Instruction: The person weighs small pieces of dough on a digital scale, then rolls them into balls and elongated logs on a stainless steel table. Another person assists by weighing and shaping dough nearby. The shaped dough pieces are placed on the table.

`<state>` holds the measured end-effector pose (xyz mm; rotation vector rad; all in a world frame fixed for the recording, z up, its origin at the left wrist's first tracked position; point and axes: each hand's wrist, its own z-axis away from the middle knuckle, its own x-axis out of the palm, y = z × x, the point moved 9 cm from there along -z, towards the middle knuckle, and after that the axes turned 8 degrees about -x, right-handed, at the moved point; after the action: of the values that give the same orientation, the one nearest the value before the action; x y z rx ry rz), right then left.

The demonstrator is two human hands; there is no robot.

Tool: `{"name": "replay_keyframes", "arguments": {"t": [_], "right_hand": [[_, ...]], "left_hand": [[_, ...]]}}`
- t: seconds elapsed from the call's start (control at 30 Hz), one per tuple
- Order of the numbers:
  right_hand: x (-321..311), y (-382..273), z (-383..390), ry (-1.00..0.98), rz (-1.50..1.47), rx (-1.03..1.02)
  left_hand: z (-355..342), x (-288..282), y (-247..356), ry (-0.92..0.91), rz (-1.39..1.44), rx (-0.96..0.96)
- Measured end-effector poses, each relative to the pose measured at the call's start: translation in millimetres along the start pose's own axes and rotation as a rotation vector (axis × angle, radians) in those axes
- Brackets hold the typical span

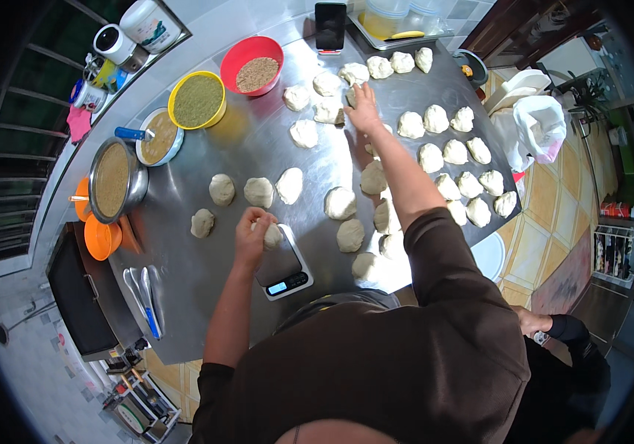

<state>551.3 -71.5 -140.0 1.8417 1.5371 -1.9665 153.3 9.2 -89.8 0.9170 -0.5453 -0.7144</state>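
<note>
My left hand (252, 231) is closed round a dough ball (272, 237), holding it at the far end of a white kitchen scale (280, 265) with a lit display. Whether the ball rests on the scale plate cannot be made out. Stretched far across the steel table (206, 296), my right hand (363, 111) has its fingers over another dough ball (351, 96), partly hidden by them. Pale dough balls lie all around: a loose group (258, 192) beyond the scale, one (341, 203) to its right, and rows (455, 152) at the right side.
Along the far left stand a red bowl (275, 83), a yellow bowl (219, 118), a white bowl (173, 150) and a steel bowl (138, 185) with fillings. Tongs (144, 296) lie at left. A phone (330, 28) stands at the back. Another person's hand (530, 320) shows lower right.
</note>
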Motion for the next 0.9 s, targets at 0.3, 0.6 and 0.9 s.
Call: {"name": "replay_keyframes", "arguments": {"t": [0.3, 0.6, 0.9], "right_hand": [[5, -231, 209, -0.305, -0.836, -0.435], [-17, -248, 247, -0.211, -1.012, -0.077], [-5, -151, 329, -0.018, -0.879, 0.407]], "left_hand": [[0, 36, 3, -0.016, 0.615, -0.079], [24, 42, -22, -0.162, 0.513, -0.102], [43, -76, -49, 0.096, -0.559, 0.281]]}}
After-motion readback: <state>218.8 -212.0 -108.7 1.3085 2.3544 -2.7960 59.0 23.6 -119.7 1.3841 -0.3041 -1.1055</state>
